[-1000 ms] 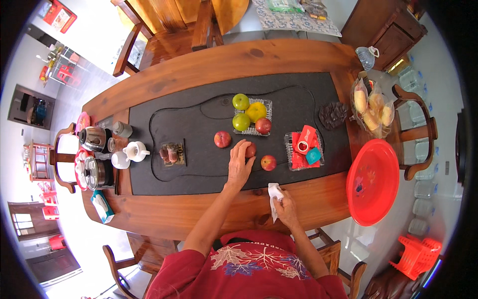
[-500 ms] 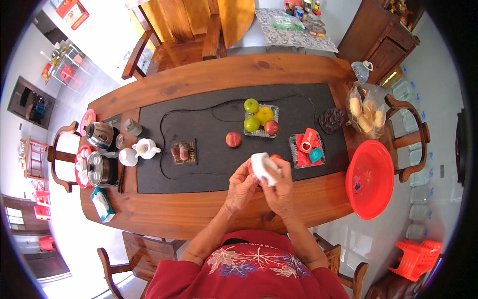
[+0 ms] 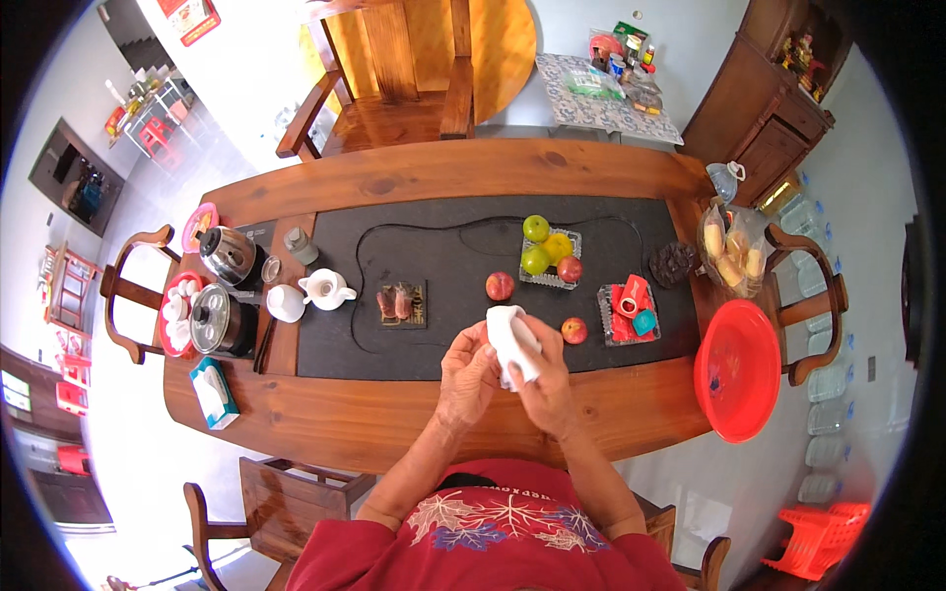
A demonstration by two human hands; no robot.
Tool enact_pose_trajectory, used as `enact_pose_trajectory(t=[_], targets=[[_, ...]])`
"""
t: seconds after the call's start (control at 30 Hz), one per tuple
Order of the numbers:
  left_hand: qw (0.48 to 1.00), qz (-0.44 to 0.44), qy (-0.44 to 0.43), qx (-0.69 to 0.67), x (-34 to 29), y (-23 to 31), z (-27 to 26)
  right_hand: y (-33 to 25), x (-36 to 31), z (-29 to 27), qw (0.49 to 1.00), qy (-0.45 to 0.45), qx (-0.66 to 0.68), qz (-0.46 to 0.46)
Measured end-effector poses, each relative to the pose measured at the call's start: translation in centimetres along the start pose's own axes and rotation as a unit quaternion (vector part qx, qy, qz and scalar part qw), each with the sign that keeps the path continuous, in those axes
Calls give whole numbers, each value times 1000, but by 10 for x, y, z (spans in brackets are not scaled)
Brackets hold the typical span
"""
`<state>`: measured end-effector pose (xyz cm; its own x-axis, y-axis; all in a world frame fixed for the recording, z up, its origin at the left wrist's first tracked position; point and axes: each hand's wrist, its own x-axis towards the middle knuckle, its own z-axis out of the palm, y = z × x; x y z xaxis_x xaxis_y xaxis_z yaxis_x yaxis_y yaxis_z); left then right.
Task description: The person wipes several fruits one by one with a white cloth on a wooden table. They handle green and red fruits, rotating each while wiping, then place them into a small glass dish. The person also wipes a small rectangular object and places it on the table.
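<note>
Above the near part of the table, my left hand (image 3: 467,372) and my right hand (image 3: 548,382) are closed on a crumpled white cloth (image 3: 510,345). The left fingers pinch its left side, and the right fingers wrap round its right side. Whether something lies inside the cloth is hidden. Just right of my right hand is a red apple (image 3: 574,330); another red apple (image 3: 500,287) lies beyond the cloth. Farther back, a clear glass dish (image 3: 549,281) carries two green fruits (image 3: 535,244), a yellow fruit (image 3: 558,245) and a red apple (image 3: 570,269).
To the right stand a dish of red packets (image 3: 631,311), a dark carved ornament (image 3: 672,264), bagged bread (image 3: 732,251) and a red basin (image 3: 737,372). At left are a kettle (image 3: 229,256), a pot (image 3: 219,320), white cups (image 3: 326,289) and a tissue box (image 3: 214,394). A cord (image 3: 434,228) crosses the black tabletop.
The whole view has shifted, so the table sits farther right and lower. My hands have turned the cloth, which hangs more upright. The red apple beside my right hand shows fully.
</note>
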<state>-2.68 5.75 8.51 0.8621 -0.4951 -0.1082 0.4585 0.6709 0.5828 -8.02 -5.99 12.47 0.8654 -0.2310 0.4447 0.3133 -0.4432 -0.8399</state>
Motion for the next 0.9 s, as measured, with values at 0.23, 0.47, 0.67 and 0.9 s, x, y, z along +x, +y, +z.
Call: enact_pose_trajectory(t=[0.23, 0.47, 0.67, 0.9], targets=[[994, -21, -79, 69, -13, 13, -3, -11, 16, 4, 1000, 16, 0, 6], [999, -28, 2, 31, -8, 15, 12, -6, 20, 8, 954, 8, 191, 230], [1000, 5, -12, 0, -6, 18, -10, -7, -3, 9, 987, -4, -119, -104], [989, 22, -89, 118, -7, 19, -1, -19, 32, 1, 998, -25, -45, -44]])
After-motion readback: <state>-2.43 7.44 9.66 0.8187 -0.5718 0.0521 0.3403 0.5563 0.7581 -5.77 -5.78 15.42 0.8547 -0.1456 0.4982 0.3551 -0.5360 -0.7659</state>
